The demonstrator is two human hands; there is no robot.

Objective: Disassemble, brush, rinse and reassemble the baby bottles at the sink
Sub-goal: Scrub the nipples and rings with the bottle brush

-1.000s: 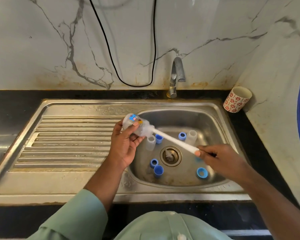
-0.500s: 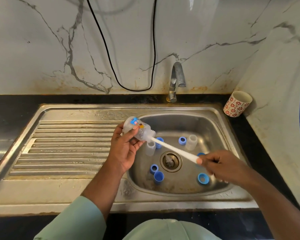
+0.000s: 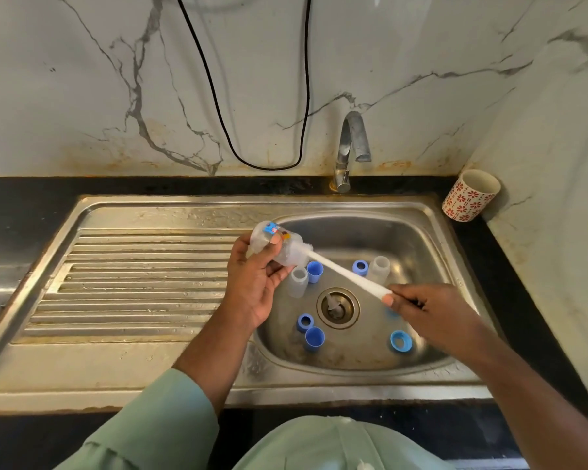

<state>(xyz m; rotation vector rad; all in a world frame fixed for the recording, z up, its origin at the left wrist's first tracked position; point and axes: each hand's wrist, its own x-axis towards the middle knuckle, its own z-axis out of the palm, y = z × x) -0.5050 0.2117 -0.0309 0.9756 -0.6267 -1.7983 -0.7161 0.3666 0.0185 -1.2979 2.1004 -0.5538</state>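
Head view has my left hand (image 3: 255,283) wrapped round the clear baby bottle (image 3: 275,247), fingers and thumb curled on its body, mouth tipped toward my right hand (image 3: 431,317), which pinches the far end of the white brush handle (image 3: 348,274). The brush head (image 3: 301,251) sits at the bottle's mouth, partly inside, so I judge I'm mid-scrub. To do this well I'd keep the left grip firm but low on the body, clear of the rim, so the bristles get the threads too; then drive the handle straight along the bottle's axis and twist as it goes, so the base and shoulders both get swept. Pinching this far back on the handle gives little control, so I'd choke up nearer the bottle if the head wobbles. Keep it all over the sink basin (image 3: 421,239), just beyond my left fingertips, so drips fall in. Below my hands, around the drain (image 3: 338,308), stand two more clear bottles (image 3: 298,283) and scattered blue caps and rings (image 3: 314,339), waiting their turn. The tap (image 3: 352,144), well beyond both hands, shows no water running; rinsing looks like the next call.
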